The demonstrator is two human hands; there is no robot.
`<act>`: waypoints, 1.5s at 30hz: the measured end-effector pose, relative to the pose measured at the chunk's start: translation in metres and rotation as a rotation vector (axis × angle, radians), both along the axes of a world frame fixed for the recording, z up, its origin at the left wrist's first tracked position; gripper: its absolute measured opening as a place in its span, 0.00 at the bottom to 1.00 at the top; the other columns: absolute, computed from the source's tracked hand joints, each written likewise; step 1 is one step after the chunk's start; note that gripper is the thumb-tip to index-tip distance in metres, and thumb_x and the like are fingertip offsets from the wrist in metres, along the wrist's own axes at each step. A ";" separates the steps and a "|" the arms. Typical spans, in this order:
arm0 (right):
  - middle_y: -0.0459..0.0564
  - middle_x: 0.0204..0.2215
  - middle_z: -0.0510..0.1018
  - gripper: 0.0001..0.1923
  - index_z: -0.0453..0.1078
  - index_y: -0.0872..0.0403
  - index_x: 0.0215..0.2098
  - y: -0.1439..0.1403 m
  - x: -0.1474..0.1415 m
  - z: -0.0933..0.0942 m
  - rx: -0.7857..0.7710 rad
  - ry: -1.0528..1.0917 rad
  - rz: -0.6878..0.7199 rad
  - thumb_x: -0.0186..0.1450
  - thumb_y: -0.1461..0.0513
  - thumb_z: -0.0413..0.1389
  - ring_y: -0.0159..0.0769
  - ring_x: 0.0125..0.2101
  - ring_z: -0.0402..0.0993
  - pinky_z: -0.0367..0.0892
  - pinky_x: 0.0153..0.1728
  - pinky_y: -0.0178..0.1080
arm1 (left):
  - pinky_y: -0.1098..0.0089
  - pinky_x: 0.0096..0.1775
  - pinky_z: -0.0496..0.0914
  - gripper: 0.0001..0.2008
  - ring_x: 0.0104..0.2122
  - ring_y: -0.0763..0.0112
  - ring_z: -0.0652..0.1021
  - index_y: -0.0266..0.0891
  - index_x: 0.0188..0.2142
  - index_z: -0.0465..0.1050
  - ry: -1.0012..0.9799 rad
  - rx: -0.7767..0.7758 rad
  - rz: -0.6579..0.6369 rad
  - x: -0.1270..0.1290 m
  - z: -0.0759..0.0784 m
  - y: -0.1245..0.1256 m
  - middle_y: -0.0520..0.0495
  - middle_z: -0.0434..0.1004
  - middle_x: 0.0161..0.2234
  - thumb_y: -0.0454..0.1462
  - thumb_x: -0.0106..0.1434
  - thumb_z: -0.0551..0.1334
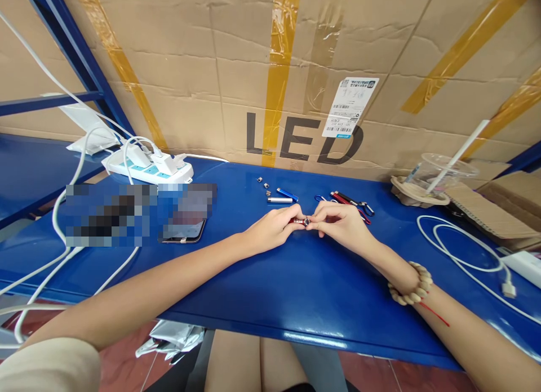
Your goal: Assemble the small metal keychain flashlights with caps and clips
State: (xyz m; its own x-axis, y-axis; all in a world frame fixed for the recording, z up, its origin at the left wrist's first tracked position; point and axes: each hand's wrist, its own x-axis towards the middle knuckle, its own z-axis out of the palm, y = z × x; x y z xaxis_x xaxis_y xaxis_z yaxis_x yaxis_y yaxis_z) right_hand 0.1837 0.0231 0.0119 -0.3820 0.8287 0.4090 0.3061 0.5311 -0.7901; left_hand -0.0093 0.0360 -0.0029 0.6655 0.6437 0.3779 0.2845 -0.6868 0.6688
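Tube [299, 221], red, lying left to right; left hand [273, 230] pinches its body, right hand [341, 222] its right end, fingers closed.

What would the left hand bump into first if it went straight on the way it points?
Probably the right hand, at the far end of the small red piece the left hand holds, though depth is hard to judge.

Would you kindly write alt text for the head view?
A person's left hand and right hand hold a small red-and-silver piece over a glossy blue table. Beyond lie a slim silver cylinder and a blue cylinder, before brown cardboard printed LED.
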 end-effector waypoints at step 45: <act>0.47 0.27 0.74 0.04 0.78 0.53 0.27 0.002 0.005 0.001 0.162 0.012 -0.046 0.55 0.60 0.63 0.24 0.15 0.68 0.68 0.15 0.31 | 0.73 0.33 0.64 0.06 0.27 0.74 0.69 0.40 0.41 0.59 -0.025 -0.153 -0.042 0.002 0.003 0.000 0.54 0.66 0.26 0.38 0.67 0.48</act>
